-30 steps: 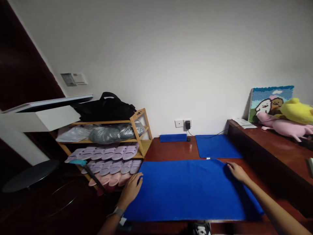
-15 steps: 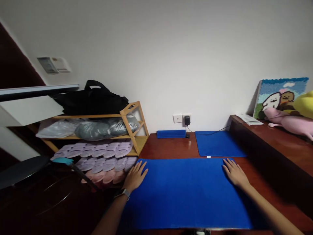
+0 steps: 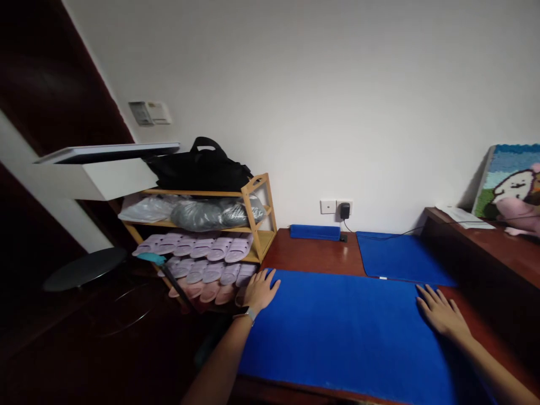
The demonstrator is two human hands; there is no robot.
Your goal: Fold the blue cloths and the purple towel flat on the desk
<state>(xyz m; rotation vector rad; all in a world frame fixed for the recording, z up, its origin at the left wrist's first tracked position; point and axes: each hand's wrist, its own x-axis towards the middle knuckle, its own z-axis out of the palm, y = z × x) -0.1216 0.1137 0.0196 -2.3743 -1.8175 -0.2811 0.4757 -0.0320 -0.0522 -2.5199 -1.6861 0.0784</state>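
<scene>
"How far along am I with the blue cloth (image 3: 346, 332)?"

"It already lies spread along the table's (image 3: 312, 256) near edge, looking nearly smooth. I see no big fold left to open; its near right corner is too dark to judge."

"And my grip?"

"Released. My left hand (image 3: 260, 289) rests open at its far left corner, my right hand (image 3: 442, 315) open at its far right. Beyond, a smaller blue mat (image 3: 400, 259) lies flat near the wall (image 3: 379, 112)."
</scene>
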